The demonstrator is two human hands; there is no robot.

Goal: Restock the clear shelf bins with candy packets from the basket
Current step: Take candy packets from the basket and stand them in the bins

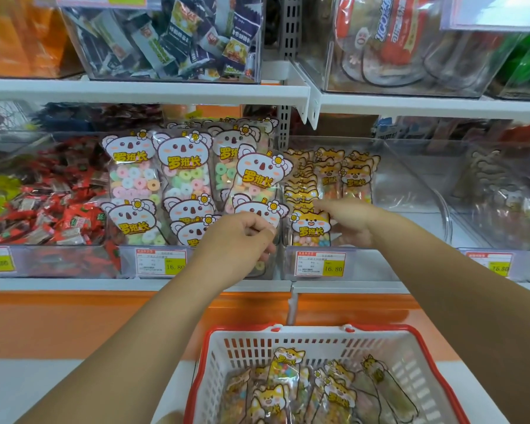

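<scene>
Hands were apart. Right hand [348,220] was in the fox bin [410,185], fingers straight against the front fox packets [311,226], probably propping the row; the bin's right half was open room. Left hand [245,240] was curled at the koala packets [181,166], grip unclear. The basket [315,335] held spare packets [271,396].

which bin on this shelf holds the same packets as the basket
The clear bin the right hand reaches into, right of the koala packets: its fox packets bear the same orange face as those in the basket.
</scene>
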